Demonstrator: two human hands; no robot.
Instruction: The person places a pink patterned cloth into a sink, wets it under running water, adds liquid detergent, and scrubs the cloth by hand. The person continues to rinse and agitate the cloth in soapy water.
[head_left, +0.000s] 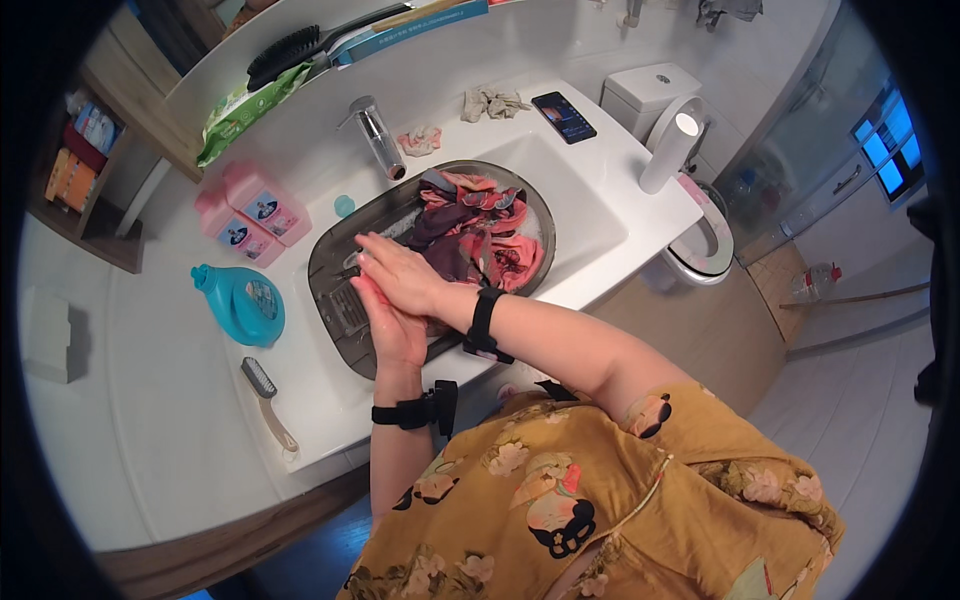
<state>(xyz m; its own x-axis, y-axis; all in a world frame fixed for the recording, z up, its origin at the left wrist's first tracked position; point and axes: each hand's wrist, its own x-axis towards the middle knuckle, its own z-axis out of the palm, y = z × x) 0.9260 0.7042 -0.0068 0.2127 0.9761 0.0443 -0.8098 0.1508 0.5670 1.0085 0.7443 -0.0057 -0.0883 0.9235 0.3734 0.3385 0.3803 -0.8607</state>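
Observation:
My left hand (390, 322) and my right hand (401, 274) are pressed palm to palm over the left part of a grey plastic washbasin (322, 255). The fingers point away from me, and no object shows between the palms. Wet red and dark patterned fabric (480, 232) lies bunched in the right part of the basin, with suds around it. The basin rests across the white sink (592, 217). Behind it stands a chrome faucet (379, 139). A black strap is on each wrist.
At the left stand pink bottles (255, 214), a teal detergent bottle (240, 304) and a scrub brush (268, 401). Small cloths (491, 103), a smartphone (564, 118) and a white cylindrical lamp (671, 154) are at the back and right. A toilet (701, 247) stands beyond the counter.

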